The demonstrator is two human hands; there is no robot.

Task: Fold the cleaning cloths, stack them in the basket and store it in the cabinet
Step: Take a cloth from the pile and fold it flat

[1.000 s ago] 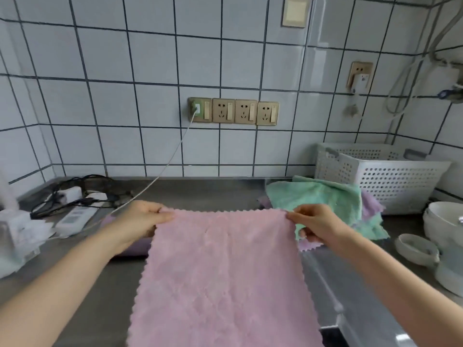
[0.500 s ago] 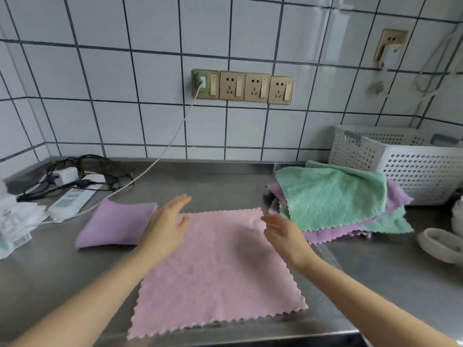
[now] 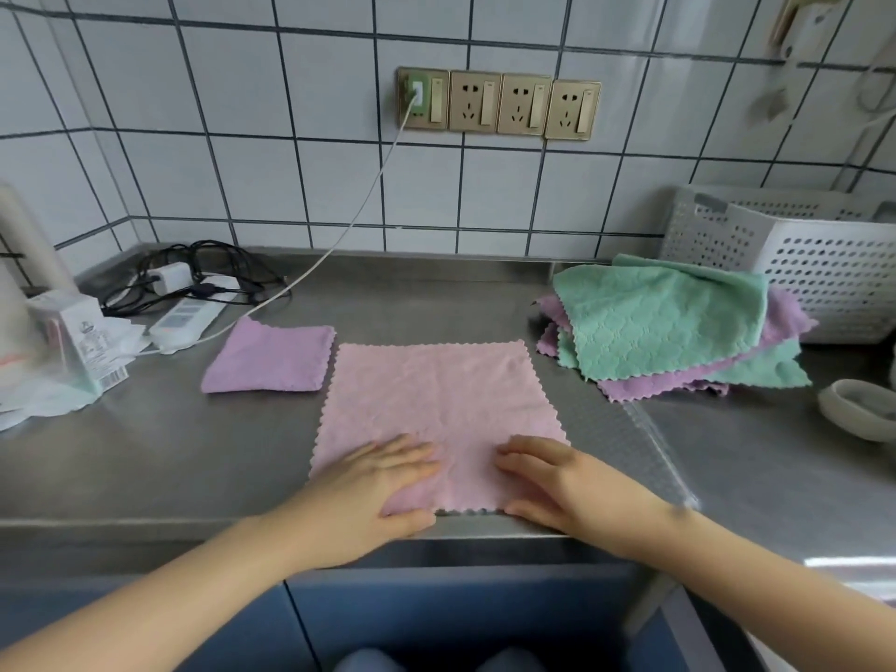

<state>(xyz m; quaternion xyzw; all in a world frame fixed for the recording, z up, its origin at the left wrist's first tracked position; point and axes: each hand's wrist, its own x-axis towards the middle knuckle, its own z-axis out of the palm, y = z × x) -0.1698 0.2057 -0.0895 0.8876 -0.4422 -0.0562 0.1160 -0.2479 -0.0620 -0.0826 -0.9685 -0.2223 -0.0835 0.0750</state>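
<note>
Basket cut by right edge; its contents perhaps hidden.

Lower centre, my left hand and right hand rest flat on the spread cloth. A folded cloth lies left; the cloth pile right, before the basket.

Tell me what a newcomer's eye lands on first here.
The pink cloth spread flat mid-counter, with the left hand and right hand pressing flat on its near edge. Next, the heap of green and purple cloths to its right, before the white basket.
</note>
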